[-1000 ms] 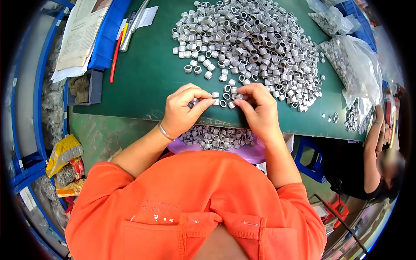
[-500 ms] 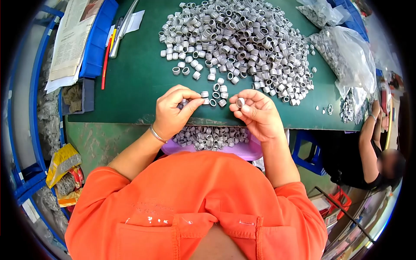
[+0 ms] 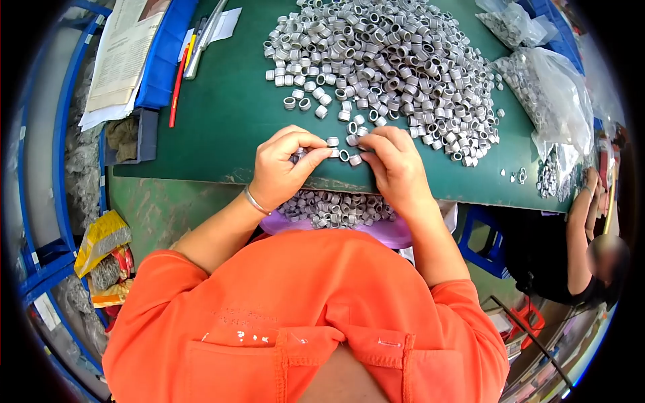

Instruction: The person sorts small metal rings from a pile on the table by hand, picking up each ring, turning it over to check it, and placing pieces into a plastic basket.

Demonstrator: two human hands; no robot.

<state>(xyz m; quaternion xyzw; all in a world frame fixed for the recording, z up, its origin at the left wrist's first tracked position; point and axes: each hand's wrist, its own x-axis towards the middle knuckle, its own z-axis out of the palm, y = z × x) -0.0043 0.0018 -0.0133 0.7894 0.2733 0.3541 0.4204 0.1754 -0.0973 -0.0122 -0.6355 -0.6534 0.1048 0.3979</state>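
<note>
My left hand (image 3: 285, 164) is closed, with small grey metal rings (image 3: 298, 155) showing inside its curled fingers. Its fingertips and thumb meet beside two more metal rings (image 3: 332, 142) at the table's near side. Opposite, my right hand (image 3: 398, 164) reaches down with bent fingers, the tips at a small cluster of loose metal rings (image 3: 351, 140). What lies between its fingertips and thumb is hidden. Beyond both hands, a large heap of the same short, ribbed rings (image 3: 383, 60) covers the green table (image 3: 228, 101).
Below the table edge, a purple tub (image 3: 393, 233) holds many rings. Plastic bags of rings (image 3: 547, 94) stand at right, near a co-worker's arm (image 3: 576, 228). At left are a blue bin (image 3: 158, 74), newspaper (image 3: 124, 57), a red pencil (image 3: 177, 94) and a grey box (image 3: 146, 138).
My right hand has turned over from palm-up, where it showed a ring at its fingertips, to palm-down over the loose rings. My left hand keeps its grip. The whole view has shifted slightly.
</note>
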